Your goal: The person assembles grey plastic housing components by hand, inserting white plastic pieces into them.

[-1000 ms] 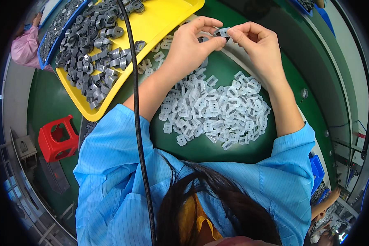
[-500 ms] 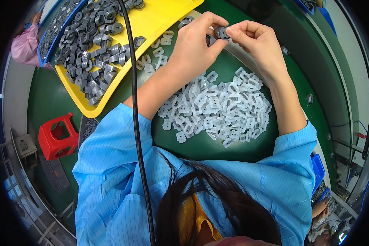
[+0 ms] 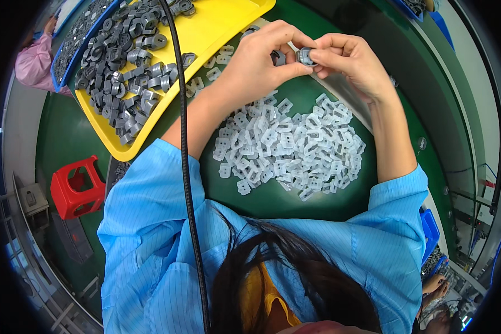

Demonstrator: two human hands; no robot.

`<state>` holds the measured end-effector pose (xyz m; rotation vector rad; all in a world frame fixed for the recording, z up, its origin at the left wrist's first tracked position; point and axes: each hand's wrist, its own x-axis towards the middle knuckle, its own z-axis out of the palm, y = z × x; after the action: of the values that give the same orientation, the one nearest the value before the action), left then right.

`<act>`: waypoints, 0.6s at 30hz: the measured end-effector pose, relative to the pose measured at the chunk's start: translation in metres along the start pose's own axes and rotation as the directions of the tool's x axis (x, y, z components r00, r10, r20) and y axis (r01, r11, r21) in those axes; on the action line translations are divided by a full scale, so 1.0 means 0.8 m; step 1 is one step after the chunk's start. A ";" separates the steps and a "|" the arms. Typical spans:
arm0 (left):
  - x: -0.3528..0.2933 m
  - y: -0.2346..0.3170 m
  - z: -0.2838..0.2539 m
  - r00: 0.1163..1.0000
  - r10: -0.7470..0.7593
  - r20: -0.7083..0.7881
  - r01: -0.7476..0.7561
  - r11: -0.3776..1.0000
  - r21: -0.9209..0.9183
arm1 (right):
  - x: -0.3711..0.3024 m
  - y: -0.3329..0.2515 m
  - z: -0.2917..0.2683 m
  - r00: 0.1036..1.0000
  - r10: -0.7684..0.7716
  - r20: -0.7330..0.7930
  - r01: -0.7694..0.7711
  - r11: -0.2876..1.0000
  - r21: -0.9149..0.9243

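Observation:
Above the far side of the white pile, my two hands meet around a small grey ring-shaped plastic part (image 3: pixel 304 56). My left hand (image 3: pixel 256 58) is closed, with its thumb and forefinger gripping that part from the left. A second grey part (image 3: pixel 278 57) shows inside the curl of the same hand. My right hand (image 3: pixel 353 62) pinches the ring-shaped part from the right, its thumb on the near face. Fingers hide much of the part. Nearer to me, small translucent white plastic pieces (image 3: pixel 295 146) with holes lie heaped on the green tabletop (image 3: pixel 250 207).
At the left a yellow tray (image 3: pixel 228 21) holds many grey plastic parts (image 3: pixel 119 83). A black cable (image 3: pixel 185 145) hangs across the view. A red stool (image 3: pixel 67 192) stands at the left, and a person in pink sleeves (image 3: pixel 33 62) sits beyond. Blue bins (image 3: pixel 430 234) stand at right.
Both hands have come slightly nearer to me. The grey part has turned between the fingers, so a different face of it shows.

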<state>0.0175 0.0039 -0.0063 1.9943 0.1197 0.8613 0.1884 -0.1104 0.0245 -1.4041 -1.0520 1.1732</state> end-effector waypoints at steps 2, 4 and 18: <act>0.000 -0.002 -0.009 0.990 0.022 0.138 -0.020 1.000 -0.018 | -0.004 -0.010 0.002 0.999 0.024 0.048 -0.026 0.999 0.035; -0.001 -0.006 -0.009 0.989 0.021 0.145 -0.021 1.000 -0.002 | -0.003 -0.010 0.002 0.999 0.015 0.051 -0.010 0.996 -0.092; -0.005 -0.018 -0.009 0.914 -0.352 0.201 0.354 0.935 0.025 | 0.023 0.056 -0.054 0.764 -0.465 -0.446 -0.130 0.567 -0.813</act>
<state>0.0137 0.0158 -0.0178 1.9554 0.3461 0.4232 0.2349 -0.1047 -0.0206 -2.1249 -1.2364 -0.1022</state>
